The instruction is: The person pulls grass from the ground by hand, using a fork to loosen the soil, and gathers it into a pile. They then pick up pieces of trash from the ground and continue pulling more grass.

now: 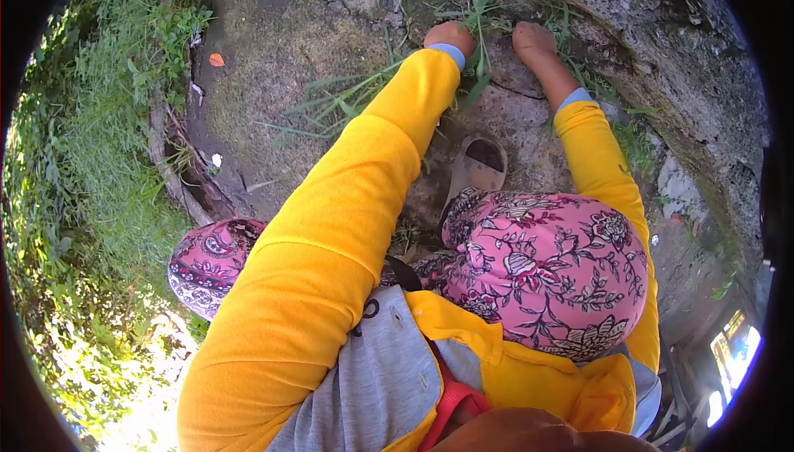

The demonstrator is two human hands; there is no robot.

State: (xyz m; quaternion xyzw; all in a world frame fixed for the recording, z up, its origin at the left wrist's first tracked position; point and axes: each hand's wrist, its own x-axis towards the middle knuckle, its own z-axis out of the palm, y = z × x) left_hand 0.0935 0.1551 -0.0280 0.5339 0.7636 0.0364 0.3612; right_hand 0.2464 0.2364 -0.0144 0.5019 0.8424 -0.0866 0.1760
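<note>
My left hand (451,37) is closed in a fist low over the ground, beside long green grass blades (482,18). More blades (343,105) spread out to the left of its wrist. A short way to the right, my right hand (534,39) is also curled closed, with the back of the hand upward, near the foot of a rough rock face. The fingertips of both hands are turned away from view, so anything they hold is hidden.
A sandaled foot (478,167) stands on the mossy stone ground (273,80) below my hands. The grey rock (662,63) rises at the right. Dense greenery (99,138) lines the left, beside a root (178,183). An orange leaf (217,60) lies upper left.
</note>
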